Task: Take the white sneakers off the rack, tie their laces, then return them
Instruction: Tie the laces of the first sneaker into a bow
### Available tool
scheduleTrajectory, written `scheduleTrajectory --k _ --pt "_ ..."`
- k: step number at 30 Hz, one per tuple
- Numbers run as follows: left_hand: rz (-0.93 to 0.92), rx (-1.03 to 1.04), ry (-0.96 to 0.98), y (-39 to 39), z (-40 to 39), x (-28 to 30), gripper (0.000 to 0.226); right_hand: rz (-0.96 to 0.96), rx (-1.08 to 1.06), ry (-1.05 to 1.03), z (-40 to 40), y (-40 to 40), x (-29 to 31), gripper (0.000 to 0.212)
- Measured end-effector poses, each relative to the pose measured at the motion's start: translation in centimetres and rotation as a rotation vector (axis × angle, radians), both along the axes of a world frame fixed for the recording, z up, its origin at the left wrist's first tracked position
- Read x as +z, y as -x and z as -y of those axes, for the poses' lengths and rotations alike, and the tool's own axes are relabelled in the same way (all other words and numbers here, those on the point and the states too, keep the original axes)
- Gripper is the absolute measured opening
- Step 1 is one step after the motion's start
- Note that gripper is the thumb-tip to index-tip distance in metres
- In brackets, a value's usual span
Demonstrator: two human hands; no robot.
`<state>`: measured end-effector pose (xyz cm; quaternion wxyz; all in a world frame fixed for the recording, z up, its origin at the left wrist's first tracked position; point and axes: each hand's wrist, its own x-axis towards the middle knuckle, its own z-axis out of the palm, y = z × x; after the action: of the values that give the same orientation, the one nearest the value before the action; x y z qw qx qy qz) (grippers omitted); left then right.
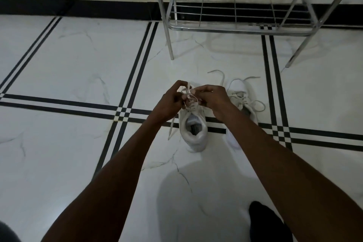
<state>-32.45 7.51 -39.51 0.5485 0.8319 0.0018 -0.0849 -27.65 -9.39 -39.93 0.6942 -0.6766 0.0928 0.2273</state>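
- Grip: the laces [188, 94] of the near sneaker [193, 129] are pinched between the left hand [172, 102] and the right hand [211, 97]; both hands are closed narrowly on lace strands, which are crossed between the fingertips above the shoe's tongue.
- Below the grip: the near sneaker is seen standing on the tiled floor [68, 65], heel toward the camera; one loose lace end [171, 127] is trailed down to the left of the shoe.
- Right of the grip: the second sneaker [242, 100] is partly hidden by the right forearm; its laces [253, 102] are spread loosely over the tile, and it is judged to be untied.
- Beyond the grip: the metal rack [235, 15] is seen with no shoes on its visible shelf.
- Progress, as judged: removal from the rack is complete; the first knot is under way, its stage not discernible; the second shoe's tying and the return of both are left.
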Motion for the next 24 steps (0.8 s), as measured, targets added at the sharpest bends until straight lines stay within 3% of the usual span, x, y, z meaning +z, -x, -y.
scheduleTrajectory --k 4,7,10,14,17,19,21,24 --pt "-0.010 0.067 -0.072 -0.2 0.2 -0.3 0.026 0.078 0.122 -0.050 0.3 0.1 -0.1 0.018" --pt "0.000 0.034 -0.129 -0.1 0.5 0.0 0.042 0.148 0.317 0.024 0.6 0.2 0.4 0.030" --pt "0.015 0.026 -0.150 -0.3 0.8 -0.2 0.064 0.148 0.173 0.105 -0.3 -0.1 0.2 0.033" --pt "-0.108 0.141 0.050 -0.1 0.1 -1.2 0.070 -0.084 -0.011 -0.121 -0.9 -0.1 -0.5 0.031" --pt "-0.197 0.213 0.212 0.2 -0.3 -1.4 0.066 -0.079 0.077 -0.225 0.0 0.2 -0.6 0.026" --pt "-0.223 0.243 0.255 0.2 -0.2 -1.4 0.063 0.121 0.227 -0.039 0.8 0.1 -0.3 0.023" --pt "-0.242 0.269 0.268 0.2 -0.4 -1.5 0.056 0.352 0.384 0.302 1.2 -0.6 0.1 0.017" --pt "-0.272 0.267 0.292 0.5 -0.6 -1.5 0.054 0.546 0.554 0.675 0.8 -1.1 0.6 0.013"
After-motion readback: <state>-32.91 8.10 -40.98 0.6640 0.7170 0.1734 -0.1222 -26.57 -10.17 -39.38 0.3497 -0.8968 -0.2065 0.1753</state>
